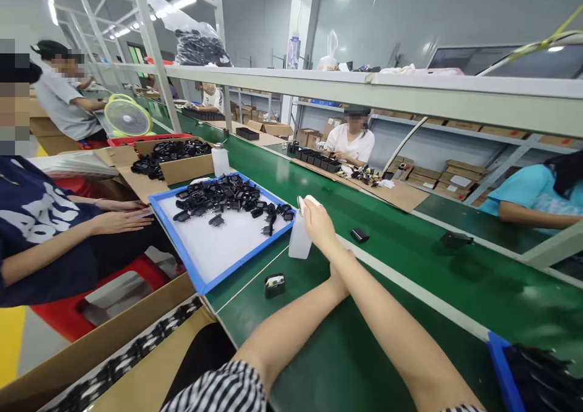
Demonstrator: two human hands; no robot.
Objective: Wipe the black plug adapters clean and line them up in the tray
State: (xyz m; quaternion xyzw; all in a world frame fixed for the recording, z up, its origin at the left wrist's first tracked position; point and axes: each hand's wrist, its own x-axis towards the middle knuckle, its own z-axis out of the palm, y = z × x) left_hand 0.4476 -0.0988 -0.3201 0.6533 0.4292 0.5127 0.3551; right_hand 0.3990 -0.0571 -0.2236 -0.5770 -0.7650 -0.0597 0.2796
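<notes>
Over the green conveyor belt (392, 290), your right hand (317, 224) grips a white plastic bottle (299, 240) firmly; your left hand (338, 281) is hidden, I cannot tell its state.

The right hand (316, 222) covers the top of a white bottle (300, 241) beside a blue tray (246, 261) of black plugs (228, 197); the left hand (339, 281) sits against the right forearm (371, 297).

Left sleeve (218, 391) short, thin black-and-white stripes; right sleeve (460, 408) same stripes, barely in frame; left hand (339, 281) and right hand (316, 224) bare.
</notes>
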